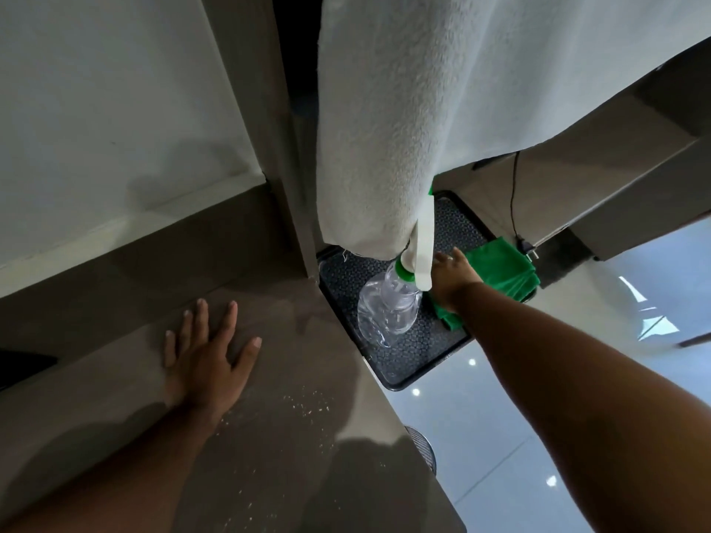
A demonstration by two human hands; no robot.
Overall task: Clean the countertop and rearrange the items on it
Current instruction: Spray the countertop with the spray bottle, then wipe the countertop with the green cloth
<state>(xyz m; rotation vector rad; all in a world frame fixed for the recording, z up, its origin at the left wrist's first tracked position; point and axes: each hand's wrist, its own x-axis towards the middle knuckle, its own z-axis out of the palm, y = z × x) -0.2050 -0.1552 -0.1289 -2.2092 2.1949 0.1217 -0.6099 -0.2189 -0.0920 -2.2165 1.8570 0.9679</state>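
Two bare hands showed in the head view. The left hand (209,355) lay flat on the brown tabletop (277,378), palm down, its fingers (231,313) spread wide and gripping nothing. Pale crumbs (304,407) were scattered over the tabletop just nearside of that hand, toward the tabletop's right edge.

The right hand (452,280) reached past the tabletop's right edge and down to a black textured tray (419,363) that sat lower, beyond the edge. It rested on a green cloth (508,269) lying at the tray's far right side; its fingers were stretched out over the cloth, but whether they gripped it I could not tell. A clear plastic bottle (386,307) with a green cap (404,275) stood on the tray, just beside the right hand and touching the cloth's near fold.

A white towel (423,109) hung down from above, its lower end covering the tray's far edge and reaching the bottle's cap. A black cable (513,201) ran down the panel behind the tray. Glossy floor tiles (500,436) showed below the tabletop's right edge.
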